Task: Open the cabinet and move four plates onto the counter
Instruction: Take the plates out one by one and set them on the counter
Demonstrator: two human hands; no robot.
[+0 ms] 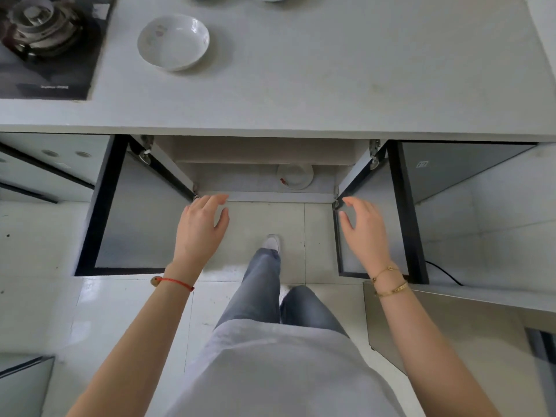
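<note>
**White china in sight, both doors swung wide**

White and glossy, one shallow ceramic plate (295, 175) sits on the floor of the open grey cabinet (240, 183), towards the right, tucked just under the shelf edge. Both dark-framed cabinet doors stand wide open, the left door (141, 212) and the right door (373, 212) flanking the gap. The left hand (200, 227) hovers at the cabinet's front lip, fingers (218, 200) spread and empty. The right hand (365, 227) matches it just beside the right door, loosely curled and holding nothing.

Up on the pale grey worktop (331, 70) a white bowl-like plate with a faint floral print (173, 41) rests already, near the black gas hob (45, 46), and two more rims peek in at the top edge. So this looks like the last fetch.

The reach wants to go low and right: slide the fingers under the rim, thumbs on top, and lift clear of the shelf overhead before drawing it out. Whether more plates lie beneath this one cannot be told from here.
</note>
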